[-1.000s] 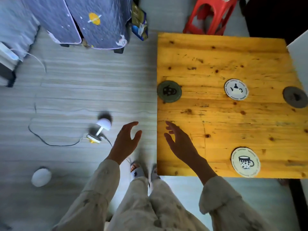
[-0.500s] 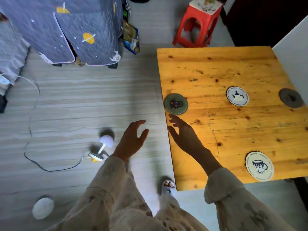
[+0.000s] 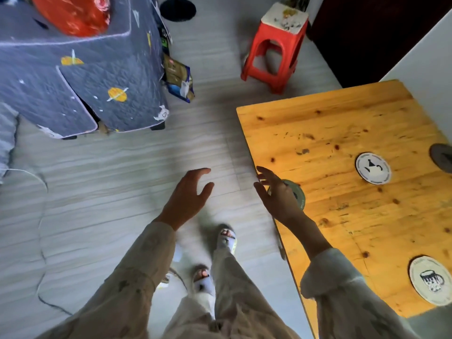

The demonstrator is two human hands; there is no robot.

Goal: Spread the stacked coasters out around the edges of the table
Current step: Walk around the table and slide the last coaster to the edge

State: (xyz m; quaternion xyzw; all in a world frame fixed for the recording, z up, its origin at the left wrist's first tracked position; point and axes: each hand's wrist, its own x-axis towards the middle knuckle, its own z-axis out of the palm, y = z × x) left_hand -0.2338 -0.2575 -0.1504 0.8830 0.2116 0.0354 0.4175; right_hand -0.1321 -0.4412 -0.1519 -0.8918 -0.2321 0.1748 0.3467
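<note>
A square wooden table (image 3: 342, 123) fills the right side. A white teapot coaster (image 3: 372, 168) lies near its middle. A white cup coaster (image 3: 431, 280) sits at the near edge, and a grey coaster (image 3: 442, 157) at the right edge is cut off by the frame. A dark green coaster (image 3: 299, 194) lies at the left edge, mostly hidden by my right hand (image 3: 276, 194). That hand hovers over it, fingers apart and empty. My left hand (image 3: 189, 195) hangs open over the floor, left of the table.
A red plastic stool (image 3: 276, 50) stands beyond the table's far left corner. A grey quilted cover with planets (image 3: 73, 77) drapes furniture at the left, with a snack bag (image 3: 179, 80) beside it. A cable (image 3: 41, 241) trails on the floor. My slippered feet (image 3: 226, 237) stand near the table's left edge.
I have stepped forward along the table's left side. My right hand has come over the green coaster, which was clear of it before. The lamp on the floor has dropped out of view.
</note>
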